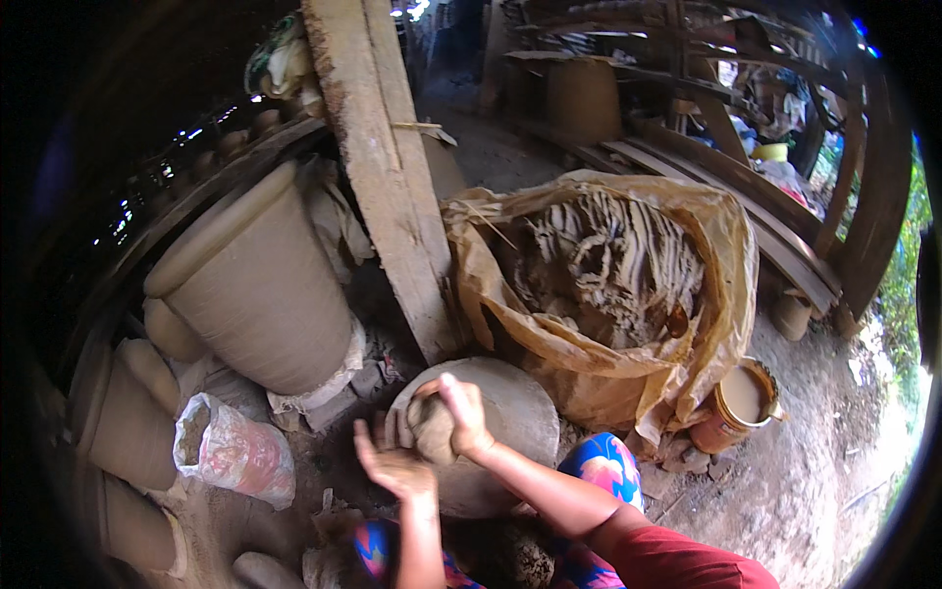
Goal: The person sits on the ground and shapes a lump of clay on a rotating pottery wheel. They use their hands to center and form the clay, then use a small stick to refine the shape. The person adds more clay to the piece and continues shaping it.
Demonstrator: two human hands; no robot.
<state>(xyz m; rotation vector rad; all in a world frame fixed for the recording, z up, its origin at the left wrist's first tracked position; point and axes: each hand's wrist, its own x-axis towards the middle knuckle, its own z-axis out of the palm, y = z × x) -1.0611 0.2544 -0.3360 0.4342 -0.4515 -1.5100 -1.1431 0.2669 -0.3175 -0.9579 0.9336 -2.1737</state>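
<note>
A grey-brown lump of clay [432, 432] is held over a round, clay-smeared disc [505, 442] in front of me. My right hand [461, 417] grips the lump from the right side, thumb up along it. Just left of the lump, my left hand [397, 461] is open, palm toward the clay with its fingers apart; whether its fingertips touch the lump I cannot tell. My knees in patterned blue cloth are below the disc.
Large unfired pots [255, 285] stand at left, beside a white-pink sack [250, 461]. A leaning wooden beam [378, 177] rises behind the disc. A crumpled brown sheet [481, 285] wraps layered material [608, 245] at right, near a bucket of greyish liquid [741, 393].
</note>
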